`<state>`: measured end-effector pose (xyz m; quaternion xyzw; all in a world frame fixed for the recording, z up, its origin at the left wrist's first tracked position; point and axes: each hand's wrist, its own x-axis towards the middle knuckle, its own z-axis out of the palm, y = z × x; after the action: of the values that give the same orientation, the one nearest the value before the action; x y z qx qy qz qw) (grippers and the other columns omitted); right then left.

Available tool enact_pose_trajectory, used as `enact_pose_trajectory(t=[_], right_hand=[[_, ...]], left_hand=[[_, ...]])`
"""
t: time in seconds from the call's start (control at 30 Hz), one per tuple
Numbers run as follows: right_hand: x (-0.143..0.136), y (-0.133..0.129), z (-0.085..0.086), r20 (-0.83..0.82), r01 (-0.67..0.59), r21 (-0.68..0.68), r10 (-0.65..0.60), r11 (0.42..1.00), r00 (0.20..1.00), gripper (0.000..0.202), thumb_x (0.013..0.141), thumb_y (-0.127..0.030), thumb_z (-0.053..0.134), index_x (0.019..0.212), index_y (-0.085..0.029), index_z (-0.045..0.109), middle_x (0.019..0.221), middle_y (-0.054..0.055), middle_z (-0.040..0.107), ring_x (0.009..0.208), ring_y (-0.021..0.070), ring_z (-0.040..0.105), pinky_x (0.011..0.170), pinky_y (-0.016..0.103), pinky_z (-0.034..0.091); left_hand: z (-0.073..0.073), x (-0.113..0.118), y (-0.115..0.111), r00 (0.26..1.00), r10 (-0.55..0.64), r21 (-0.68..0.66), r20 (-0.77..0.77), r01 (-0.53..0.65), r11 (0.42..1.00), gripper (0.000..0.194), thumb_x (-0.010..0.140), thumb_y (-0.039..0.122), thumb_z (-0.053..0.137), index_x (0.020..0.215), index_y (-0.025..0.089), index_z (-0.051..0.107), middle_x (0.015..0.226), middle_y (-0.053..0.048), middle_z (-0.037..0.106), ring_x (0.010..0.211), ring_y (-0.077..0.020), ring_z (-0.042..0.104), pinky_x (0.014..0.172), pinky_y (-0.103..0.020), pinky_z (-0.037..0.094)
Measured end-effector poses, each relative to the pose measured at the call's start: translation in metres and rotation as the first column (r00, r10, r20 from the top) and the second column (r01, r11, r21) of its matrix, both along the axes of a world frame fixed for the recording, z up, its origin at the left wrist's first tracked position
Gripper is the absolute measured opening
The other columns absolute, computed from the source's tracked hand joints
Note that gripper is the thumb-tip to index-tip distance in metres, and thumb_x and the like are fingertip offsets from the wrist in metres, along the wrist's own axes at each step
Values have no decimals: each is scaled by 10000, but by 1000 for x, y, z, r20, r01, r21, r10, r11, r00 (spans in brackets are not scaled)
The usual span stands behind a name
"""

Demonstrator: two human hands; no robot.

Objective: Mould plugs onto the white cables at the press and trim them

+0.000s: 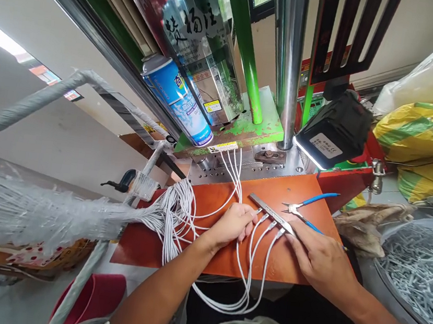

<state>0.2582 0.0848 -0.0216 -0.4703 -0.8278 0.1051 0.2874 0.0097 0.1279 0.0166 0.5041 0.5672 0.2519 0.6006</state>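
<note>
A narrow metal bar point(271, 212) lies tilted above the orange work surface, with several white cables point(255, 245) plugged along its near side. My right hand point(314, 247) grips its right end between thumb and fingers. At the bar's left part, my left hand point(235, 222) is closed in a pinch on the connector end of a white cable point(258, 211). Blue-handled pliers point(310, 202) lie just beyond my right hand, jaws pointing left. More white cables point(235, 175) run from the press down behind my left hand.
A thick bundle of white cables point(172, 219) spreads over the left of the orange board point(295, 190). The green press point(265, 118) stands behind, with a blue spray can point(180, 102) and a black lamp point(331, 129). At right is a bin of white pieces point(424, 266).
</note>
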Motion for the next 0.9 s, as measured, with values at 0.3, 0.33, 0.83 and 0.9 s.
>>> enact_pose_trajectory(t=[0.3,0.33,0.83,0.9], right_hand=[[-2,1,0,17,2,94,-4,996,1000,346,1093,-326,424,1373,-220,597,1374,63,700,1135,275,735,855,396,613],[-3,0,-1,30,30,98,-33,995,999,349,1094,-326,420,1373,-214,596,1383,67,695,1135,279,734,853,400,611],[-5,4,0,105,-119,73,111,990,988,142,1058,-237,480,1090,-181,606,1037,90,625,1004,256,585,842,377,503],[-4,5,1,79,-135,70,130,988,988,133,1058,-237,475,1071,-181,596,1012,84,608,972,244,574,824,362,497]], left_hand=[[19,13,-9,763,26,341,-646,258,904,314,1039,298,473,773,193,603,642,-25,634,584,-169,598,588,-284,405],[22,15,-14,666,109,421,-738,328,846,290,1048,309,489,822,192,627,758,-57,685,701,-202,651,647,-307,426],[11,24,-34,432,114,365,-895,558,746,211,1041,243,515,900,205,668,896,-66,733,811,-231,692,683,-365,423],[11,23,-33,453,74,356,-889,578,734,204,1033,220,500,910,202,663,912,-84,732,832,-247,692,689,-375,428]])
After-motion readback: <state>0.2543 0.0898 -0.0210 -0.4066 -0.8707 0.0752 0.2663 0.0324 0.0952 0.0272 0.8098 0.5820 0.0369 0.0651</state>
